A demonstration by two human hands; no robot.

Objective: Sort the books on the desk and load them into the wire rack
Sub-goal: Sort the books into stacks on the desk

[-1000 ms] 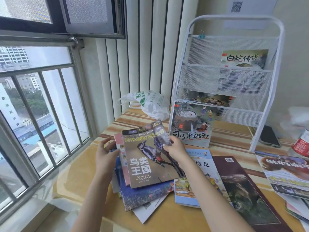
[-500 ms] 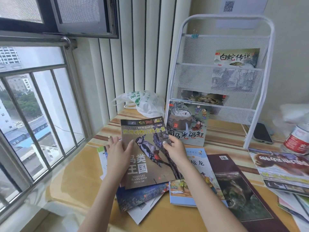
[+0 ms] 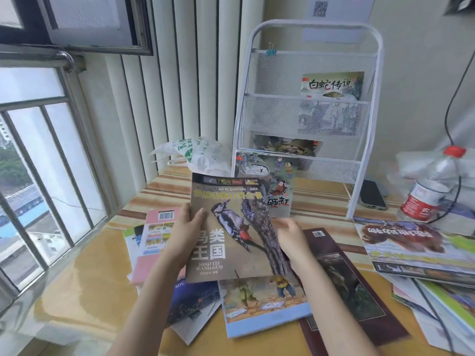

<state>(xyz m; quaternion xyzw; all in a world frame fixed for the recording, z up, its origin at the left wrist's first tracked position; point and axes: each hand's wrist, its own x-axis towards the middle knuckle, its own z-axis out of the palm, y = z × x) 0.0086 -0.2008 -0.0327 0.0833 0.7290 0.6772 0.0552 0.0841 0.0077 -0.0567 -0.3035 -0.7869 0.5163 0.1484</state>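
Note:
A brown woodpecker book is lifted above the desk pile. My left hand grips its left edge, thumb on the cover. My right hand is beside the book's right edge with curled fingers; contact with the book is unclear. The white wire rack stands behind, holding a book with black characters in the top tier and another book lower down. A picture book leans against the rack's base. Under my hands lie a pink book, a blue book and a dark maroon book.
A stack of magazines lies at the right. A water bottle, a phone and a black cable are right of the rack. A white plastic bag sits at the back. The window railing borders the left.
The woodpecker book has risen off the pile and tilted up. My left hand slid to grip its left edge; my right hand shifted from the cover to the right edge.

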